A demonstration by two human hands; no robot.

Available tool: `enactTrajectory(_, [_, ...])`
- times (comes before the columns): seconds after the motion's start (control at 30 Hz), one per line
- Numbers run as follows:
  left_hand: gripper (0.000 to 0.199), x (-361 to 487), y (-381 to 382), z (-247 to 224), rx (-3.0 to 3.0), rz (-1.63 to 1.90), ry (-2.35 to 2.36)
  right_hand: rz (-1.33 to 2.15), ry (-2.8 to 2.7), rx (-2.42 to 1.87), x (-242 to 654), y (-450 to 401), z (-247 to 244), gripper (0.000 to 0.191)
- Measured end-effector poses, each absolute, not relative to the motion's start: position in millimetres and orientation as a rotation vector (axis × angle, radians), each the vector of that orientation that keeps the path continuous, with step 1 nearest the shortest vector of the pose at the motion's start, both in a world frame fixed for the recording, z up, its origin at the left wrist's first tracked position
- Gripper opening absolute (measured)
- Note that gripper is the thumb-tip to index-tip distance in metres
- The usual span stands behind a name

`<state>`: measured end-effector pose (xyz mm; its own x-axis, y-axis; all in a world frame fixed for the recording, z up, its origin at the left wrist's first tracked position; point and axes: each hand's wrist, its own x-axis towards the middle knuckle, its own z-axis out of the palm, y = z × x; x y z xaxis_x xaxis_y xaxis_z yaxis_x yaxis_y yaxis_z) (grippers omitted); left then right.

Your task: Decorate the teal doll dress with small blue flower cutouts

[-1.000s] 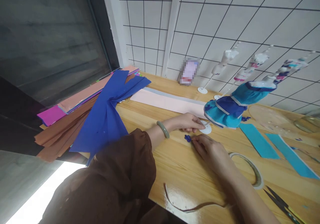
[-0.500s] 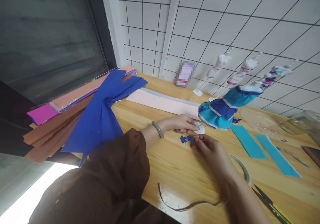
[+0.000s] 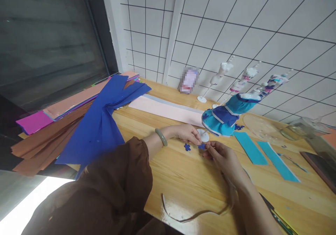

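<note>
Your right hand point(image 3: 219, 154) pinches a small, thin dark-blue flower cutout point(image 3: 201, 146) between thumb and forefinger, just above the pale wooden table point(image 3: 170, 179). Your left hand point(image 3: 187, 133) has its thumb and forefinger drawn together at the flower's upper edge; you cannot tell whether they grip it too. A second dark-blue five-petalled flower point(image 3: 187, 147) lies flat on the wood, just left of the held one. Right behind your fingertips is the round white base point(image 3: 203, 135) of a mannequin in a tiered teal-and-blue dress point(image 3: 220, 123). Two flat teal strips point(image 3: 250, 148) lie farther right.
</note>
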<state>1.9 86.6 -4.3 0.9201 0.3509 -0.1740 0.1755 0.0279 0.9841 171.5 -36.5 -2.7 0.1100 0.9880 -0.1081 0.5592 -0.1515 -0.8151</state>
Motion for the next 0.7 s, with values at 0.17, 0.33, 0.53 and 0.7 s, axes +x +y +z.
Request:
enactTrajectory(0.17, [0.032,2.3,88.3,-5.5,1.530,0.143,0.437,1.005,-1.329,-1.723,165.3,-39.9,9.6,0.048])
enactTrajectory(0.33, [0.033,3.0,88.0,-6.1,1.515,0.133,0.418,1.041,-1.244,-1.593,160.5,-38.7,6.6,0.061])
enactTrajectory(0.53, [0.035,3.7,86.4,-8.7,1.544,0.162,0.406,0.994,-1.274,-1.536,161.5,-35.9,-4.6,0.062])
enactTrajectory(0.7, [0.047,1.7,82.8,-1.1,1.510,0.217,0.443,0.898,-1.376,-1.619,170.7,-36.8,-10.0,0.054])
